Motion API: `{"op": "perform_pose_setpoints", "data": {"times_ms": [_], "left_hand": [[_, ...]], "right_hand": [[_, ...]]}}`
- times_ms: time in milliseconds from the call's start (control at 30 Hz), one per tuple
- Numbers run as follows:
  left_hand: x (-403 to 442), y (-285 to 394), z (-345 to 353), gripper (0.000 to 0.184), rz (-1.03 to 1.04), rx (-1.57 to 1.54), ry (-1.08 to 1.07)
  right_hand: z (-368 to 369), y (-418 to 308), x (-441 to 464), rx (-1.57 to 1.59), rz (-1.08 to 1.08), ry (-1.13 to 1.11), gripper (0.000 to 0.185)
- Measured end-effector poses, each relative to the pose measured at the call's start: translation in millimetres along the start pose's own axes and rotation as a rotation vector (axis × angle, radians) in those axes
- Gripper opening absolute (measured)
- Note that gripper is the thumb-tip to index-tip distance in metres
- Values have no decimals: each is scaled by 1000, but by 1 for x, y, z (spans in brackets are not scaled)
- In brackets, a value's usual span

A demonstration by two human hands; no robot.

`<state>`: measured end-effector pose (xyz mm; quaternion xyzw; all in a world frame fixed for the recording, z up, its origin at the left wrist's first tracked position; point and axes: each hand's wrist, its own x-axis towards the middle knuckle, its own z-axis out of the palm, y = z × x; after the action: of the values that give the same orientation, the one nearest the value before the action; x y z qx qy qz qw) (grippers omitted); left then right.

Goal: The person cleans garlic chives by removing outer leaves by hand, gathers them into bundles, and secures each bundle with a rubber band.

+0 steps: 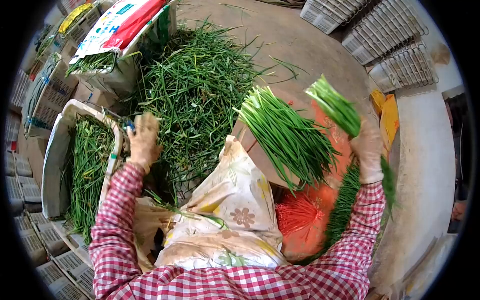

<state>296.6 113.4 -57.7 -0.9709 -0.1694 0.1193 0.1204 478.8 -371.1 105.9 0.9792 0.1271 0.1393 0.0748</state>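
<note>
My right hand [368,147], blurred by motion, is closed round a bundle of garlic chives [334,102] at the right. The bundle's pale cut ends point up and left, and its green tips hang below my wrist. To its left, a neat heap of garlic chives [287,137] lies on a low board [281,176], pale ends facing away from me. My left hand [144,141] is raised beside the rim of a white crate [119,137], fingers apart and holding nothing. Loose garlic chives [82,170] fill that crate.
Loose green leaves [197,82] lie in a big pile ahead. Red ties [299,212] rest near my right knee, beside more chives [345,205]. A bag-topped crate [107,77] stands ahead left; stacked crates [387,30] stand far right. A patterned apron [235,200] covers my lap.
</note>
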Motion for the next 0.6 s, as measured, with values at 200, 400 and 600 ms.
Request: {"op": "perform_pose_setpoints", "data": {"times_ms": [200, 400, 600], "left_hand": [[28, 29, 22, 29, 18, -602, 156], [71, 31, 38, 34, 15, -757, -137], [95, 86, -3, 30, 267, -945, 168]], "right_hand": [[88, -62, 11, 163, 9, -241, 50], [132, -117, 18, 110, -94, -271, 112], [177, -120, 3, 159, -86, -289, 118]]}}
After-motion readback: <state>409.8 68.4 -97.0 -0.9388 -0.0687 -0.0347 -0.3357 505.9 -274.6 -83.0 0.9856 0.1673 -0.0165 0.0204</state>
